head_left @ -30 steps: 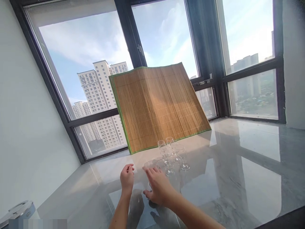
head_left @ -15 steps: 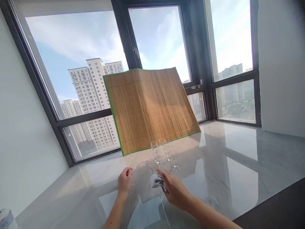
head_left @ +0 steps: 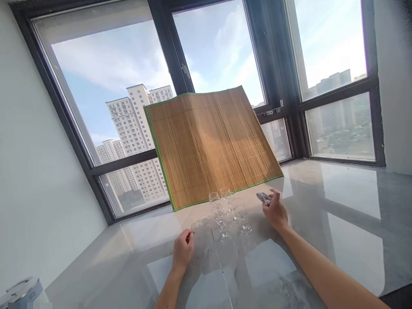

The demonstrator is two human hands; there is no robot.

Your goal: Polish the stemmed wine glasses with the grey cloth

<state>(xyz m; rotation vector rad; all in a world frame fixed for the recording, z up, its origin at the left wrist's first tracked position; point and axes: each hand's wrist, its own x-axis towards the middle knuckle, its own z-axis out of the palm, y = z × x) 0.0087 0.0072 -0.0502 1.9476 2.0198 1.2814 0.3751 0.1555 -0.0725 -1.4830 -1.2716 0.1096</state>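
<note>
Three clear stemmed glasses stand together on the glossy marble countertop, just in front of a bamboo mat leaning on the window. My right hand reaches to the right of the glasses, fingers closed on a small grey-white cloth. My left hand rests on the counter left of the glasses with its fingers curled in; nothing shows in it.
Dark-framed windows run along the back and right, with high-rise blocks outside. A white wall stands at the left. A round white and blue object sits at the lower left corner. The counter's dark front edge shows at the lower right.
My right hand has carried the cloth from in front of the glasses to their right side, farther from me. My left hand has stayed in much the same place on the counter.
</note>
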